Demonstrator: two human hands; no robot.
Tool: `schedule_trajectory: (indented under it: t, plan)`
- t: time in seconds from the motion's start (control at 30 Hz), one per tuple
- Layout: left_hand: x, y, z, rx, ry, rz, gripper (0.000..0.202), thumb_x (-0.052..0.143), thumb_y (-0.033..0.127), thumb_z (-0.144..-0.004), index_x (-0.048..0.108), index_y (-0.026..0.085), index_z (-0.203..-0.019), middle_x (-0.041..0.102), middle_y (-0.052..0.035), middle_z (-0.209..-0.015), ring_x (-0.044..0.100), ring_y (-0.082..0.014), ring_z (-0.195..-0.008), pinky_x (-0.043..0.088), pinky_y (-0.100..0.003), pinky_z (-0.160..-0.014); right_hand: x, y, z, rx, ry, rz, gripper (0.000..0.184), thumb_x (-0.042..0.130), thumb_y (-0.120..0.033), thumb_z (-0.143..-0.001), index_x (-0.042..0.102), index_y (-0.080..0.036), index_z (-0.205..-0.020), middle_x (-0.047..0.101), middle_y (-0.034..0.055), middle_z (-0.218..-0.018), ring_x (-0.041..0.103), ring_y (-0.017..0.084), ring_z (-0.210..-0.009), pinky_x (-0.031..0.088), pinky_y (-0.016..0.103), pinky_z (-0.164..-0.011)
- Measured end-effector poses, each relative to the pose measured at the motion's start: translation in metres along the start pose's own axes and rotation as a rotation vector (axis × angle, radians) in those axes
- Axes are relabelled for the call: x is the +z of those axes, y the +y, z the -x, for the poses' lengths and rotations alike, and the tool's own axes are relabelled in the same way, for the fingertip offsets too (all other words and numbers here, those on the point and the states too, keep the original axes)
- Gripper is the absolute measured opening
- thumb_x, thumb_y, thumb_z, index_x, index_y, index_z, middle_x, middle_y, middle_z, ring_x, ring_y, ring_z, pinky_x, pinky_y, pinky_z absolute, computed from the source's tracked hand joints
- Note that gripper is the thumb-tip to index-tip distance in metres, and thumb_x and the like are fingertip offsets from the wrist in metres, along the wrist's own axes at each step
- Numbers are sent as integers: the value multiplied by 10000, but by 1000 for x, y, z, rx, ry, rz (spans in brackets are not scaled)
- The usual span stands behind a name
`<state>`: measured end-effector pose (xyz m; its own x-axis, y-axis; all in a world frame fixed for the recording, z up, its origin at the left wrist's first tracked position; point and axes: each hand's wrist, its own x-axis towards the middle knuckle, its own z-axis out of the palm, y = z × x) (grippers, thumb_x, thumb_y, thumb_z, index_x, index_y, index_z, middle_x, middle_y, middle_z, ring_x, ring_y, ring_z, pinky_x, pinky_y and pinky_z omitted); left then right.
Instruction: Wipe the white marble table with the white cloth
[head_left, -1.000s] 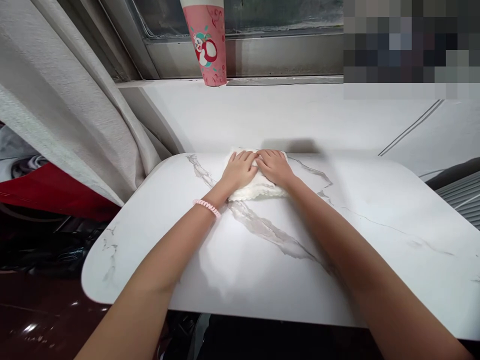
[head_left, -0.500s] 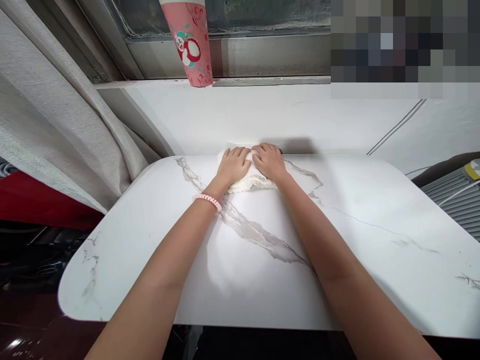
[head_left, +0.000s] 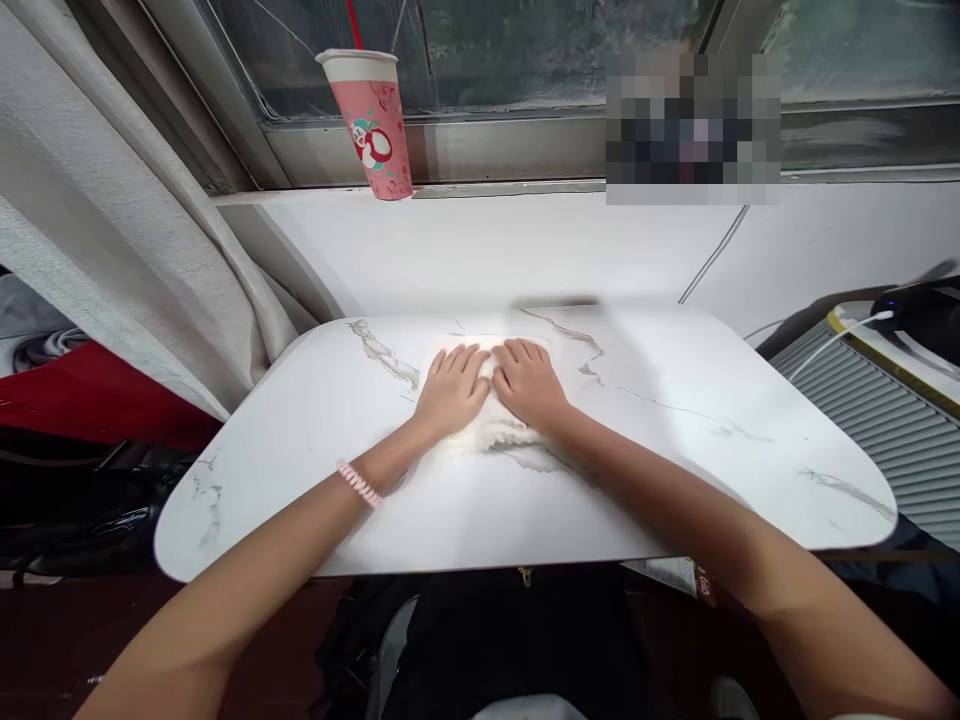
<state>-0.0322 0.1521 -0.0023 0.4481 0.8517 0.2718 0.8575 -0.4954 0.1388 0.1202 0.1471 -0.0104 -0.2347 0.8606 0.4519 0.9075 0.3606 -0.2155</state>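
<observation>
Table: a white veined table (head_left: 675, 470) is filling the middle of the view.
Curtain: a pale curtain (head_left: 112, 220) is hanging at its left.
Cloth: a white cloth (head_left: 491, 437) is lying bunched on the table's far middle, under both palms. It is looking soft, light and limp, probably sliding easily, so a free edge is the best place to pinch it.
Left hand: the left hand (head_left: 450, 390) is pressing flat on the cloth, fingers outstretched, gripping nothing.
Right hand: the right hand (head_left: 529, 385) is lying just beside it, equally flat and ungripping.
Cup: a pink cup (head_left: 369, 125) is standing upright, well apart.
Bracelet: a pink bracelet (head_left: 358, 483) is circling the left wrist.

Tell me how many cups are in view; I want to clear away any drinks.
1. The pink cup stands upright on the window ledge, beyond the marble table's far left corner. The pixelated patch on the ledge could hide another.
</observation>
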Motion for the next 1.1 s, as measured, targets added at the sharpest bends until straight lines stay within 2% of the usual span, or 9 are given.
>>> schedule_trajectory:
  t: [0.17, 0.27, 0.4, 0.57, 0.73, 0.9, 1.0, 1.1]
  plan:
    - [-7, 38, 63, 58, 41, -61, 470, 279, 267, -979, 477, 119, -1379, 461, -129, -1484, 352, -289, -1412, 237, -511, -1178, -31, -15, 64, -103, -21, -11, 357, 361, -215, -939, 590, -116, -1195, 580, 169, -1255, 458, 307, -1220, 334, 466, -1068]
    - [-10, 61, 87, 116, 40, -73, 484, 280, 279, -988, 467, 87, -1391, 444, -157, -1491, 340, -313, -1417, 249, -529, -1172, -49, -17, 94, -121, -53, -6, 386, 361, -239, -950, 561, -106, -1252, 545, 180, -1311, 426, 317, -1259, 316, 495, -1091]
    - [-13, 81, 99, 184, 43, -82, 501, 286, 288, -993, 456, 57, -1404, 429, -188, -1495, 336, -341, -1415, 269, -561, -1157, -64, -13, 116, -120, -68, -22, 397, 378, -238, -940, 533, -110, -1282, 522, 183, -1338, 409, 324, -1272, 312, 518, -1094]
    - [-11, 83, 95, 218, 38, -83, 510, 299, 297, -989, 454, 58, -1412, 427, -185, -1498, 330, -350, -1418, 255, -572, -1159, -72, -6, 109, -117, -120, -93, 345, 416, -222, -897, 545, -155, -1210, 550, 151, -1270, 450, 303, -1199, 345, 504, -1052]
    - [-3, 71, 64, 191, 0, -76, 514, 297, 287, -980, 440, 58, -1417, 429, -189, -1494, 343, -350, -1407, 247, -577, -1155, -60, 14, 76, -146, -124, -116, 310, 417, -226, -877, 562, -163, -1144, 579, 137, -1192, 479, 289, -1124, 362, 470, -992]
    - [10, 54, -5, 79, -29, -17, 500, 315, 274, -958, 433, 105, -1414, 437, -157, -1489, 347, -317, -1400, 226, -542, -1166, -30, 55, 20, -127, -85, -114, 301, 418, -216, -879, 575, -186, -1135, 613, 116, -1186, 497, 273, -1128, 342, 427, -1000]
    - [20, 45, -49, 33, 17, 8, 467, 339, 263, -943, 467, 135, -1374, 481, -148, -1449, 391, -292, -1367, 230, -527, -1161, -13, 78, -18, -74, -77, -84, 288, 434, -194, -872, 587, -200, -1115, 628, 102, -1184, 514, 263, -1128, 339, 407, -1005]
    - [30, 37, -82, 3, 76, 23, 434, 351, 245, -934, 497, 164, -1334, 522, -145, -1407, 436, -282, -1325, 249, -521, -1147, -1, 93, -48, -22, -71, -44, 278, 423, -181, -886, 597, -202, -1103, 641, 88, -1165, 532, 246, -1120, 342, 383, -1000]
